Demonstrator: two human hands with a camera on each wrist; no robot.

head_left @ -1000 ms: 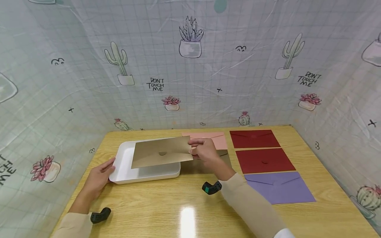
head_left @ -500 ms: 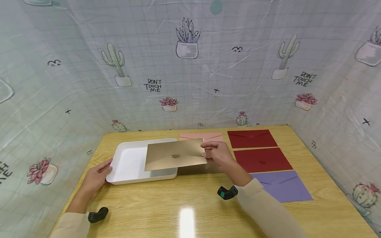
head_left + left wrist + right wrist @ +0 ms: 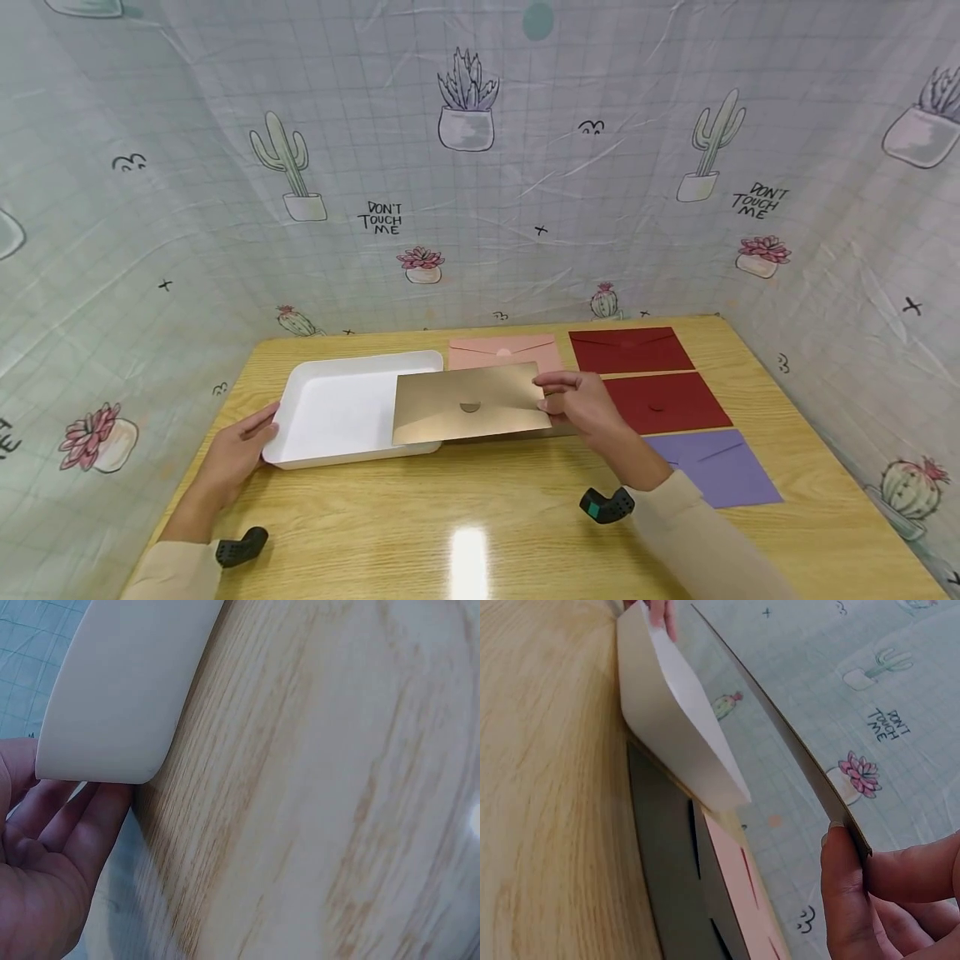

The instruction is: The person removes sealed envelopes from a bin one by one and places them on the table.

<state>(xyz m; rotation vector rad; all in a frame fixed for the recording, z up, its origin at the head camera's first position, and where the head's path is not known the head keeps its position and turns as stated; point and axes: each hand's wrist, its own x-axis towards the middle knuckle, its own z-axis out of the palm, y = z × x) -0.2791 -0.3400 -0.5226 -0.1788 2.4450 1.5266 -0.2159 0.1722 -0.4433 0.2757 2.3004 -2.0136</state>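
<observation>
My right hand [image 3: 588, 406] pinches a gold envelope [image 3: 457, 421] by its right edge. In the right wrist view the envelope [image 3: 795, 746] is seen nearly edge-on, raised above the table. Its left part overlaps the right end of a shallow white tray [image 3: 330, 417] in the head view. My left hand [image 3: 236, 450] grips the tray's left end, thumb at the rim. In the left wrist view the fingers of the left hand [image 3: 52, 855] reach beneath the tray's corner [image 3: 120, 697]. A second envelope [image 3: 664, 847] lies on the table, mostly hidden below the held one.
A pink envelope [image 3: 495, 350] lies behind the held one, partly covered. To the right, two red envelopes [image 3: 630, 350] and a purple envelope [image 3: 735, 471] lie in a column, the right forearm crossing over the purple one. Patterned cloth [image 3: 480, 208] encloses the wooden table [image 3: 360, 517].
My right hand has carried the gold envelope to the right, so less of it is above the tray and more of the tray's floor shows. The left hand keeps its grip.
</observation>
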